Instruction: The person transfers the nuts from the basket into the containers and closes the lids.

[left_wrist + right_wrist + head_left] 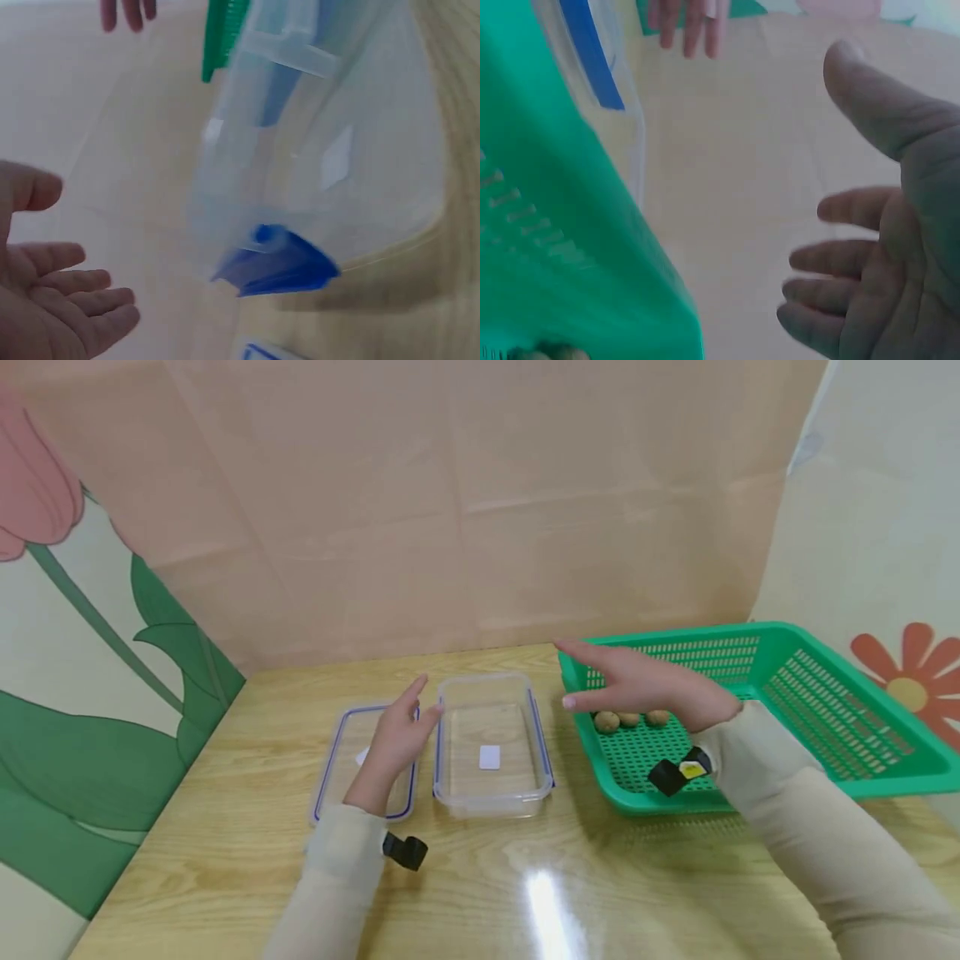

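A clear plastic box [491,781] with blue edging and a small white label stands in the middle of the table. To its left lies a lid [324,793] with a blue seal line. My left hand [397,735] hovers over the lid, close to the box's left side, fingers extended and holding nothing. Over the near-left part of a green basket [810,639] is my right hand [645,683], its thumb and fingers spread, also holding nothing. Several round brown potato-like things [607,722] sit in the basket's left end, partly under that hand.
The wooden table [202,852] ends at a pinkish covered wall [360,527] behind. Flower-painted panels [45,760] stand at the left and right. The basket's right end reaches the right panel. A black wrist camera [405,852] sits on each sleeve.
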`<action>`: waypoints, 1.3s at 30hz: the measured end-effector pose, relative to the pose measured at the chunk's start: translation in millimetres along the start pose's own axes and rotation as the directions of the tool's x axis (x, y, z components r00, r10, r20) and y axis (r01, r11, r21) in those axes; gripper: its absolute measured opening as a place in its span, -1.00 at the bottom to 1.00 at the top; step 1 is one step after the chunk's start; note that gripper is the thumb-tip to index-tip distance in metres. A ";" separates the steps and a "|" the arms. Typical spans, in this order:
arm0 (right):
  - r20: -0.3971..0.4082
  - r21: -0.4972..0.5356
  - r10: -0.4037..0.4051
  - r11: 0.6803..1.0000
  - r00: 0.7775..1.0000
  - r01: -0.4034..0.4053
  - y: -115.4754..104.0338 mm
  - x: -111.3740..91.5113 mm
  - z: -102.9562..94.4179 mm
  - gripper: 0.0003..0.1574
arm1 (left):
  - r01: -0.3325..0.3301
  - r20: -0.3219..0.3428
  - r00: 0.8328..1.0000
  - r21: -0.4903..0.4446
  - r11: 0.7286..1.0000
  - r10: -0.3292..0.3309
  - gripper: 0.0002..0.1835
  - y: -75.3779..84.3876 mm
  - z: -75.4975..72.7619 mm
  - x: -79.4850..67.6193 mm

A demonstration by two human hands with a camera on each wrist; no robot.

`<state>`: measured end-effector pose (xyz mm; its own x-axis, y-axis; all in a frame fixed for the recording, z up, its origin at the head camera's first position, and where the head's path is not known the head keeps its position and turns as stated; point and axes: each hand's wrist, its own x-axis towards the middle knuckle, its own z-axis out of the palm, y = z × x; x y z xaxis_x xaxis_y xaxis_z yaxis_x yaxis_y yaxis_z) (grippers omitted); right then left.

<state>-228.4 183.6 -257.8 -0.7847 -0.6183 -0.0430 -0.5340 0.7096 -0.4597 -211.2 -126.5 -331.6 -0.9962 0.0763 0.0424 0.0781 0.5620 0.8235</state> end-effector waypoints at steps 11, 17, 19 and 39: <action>0.063 0.159 -0.072 0.985 0.995 0.061 34.8 -13.2 -12.6 0.17 | 0.107 -0.118 0.975 -0.495 0.862 -0.188 -0.49 -30.1 25.1 0.6; 0.046 0.234 -0.122 0.966 0.992 0.108 56.9 -17.8 -18.2 -0.02 | 0.060 -0.146 0.972 -0.608 0.792 -0.186 -0.49 -37.9 40.2 0.0; 0.043 0.247 -0.136 0.961 0.990 0.122 64.5 -20.1 -18.9 -0.07 | 0.043 -0.160 0.970 -0.629 0.777 -0.183 -0.49 -40.0 45.5 -0.9; 0.072 0.506 -0.067 0.862 0.995 0.022 131.6 -36.6 -16.0 -0.40 | -0.080 -0.240 0.964 -0.671 0.737 -0.114 -0.54 -45.2 66.0 -6.2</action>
<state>-275.0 305.0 -302.5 -0.7222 -0.6875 -0.0757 -0.3184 0.4276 -0.8460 -205.9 -98.0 -406.5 -0.9786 -0.1881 0.0832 0.1114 -0.1443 0.9833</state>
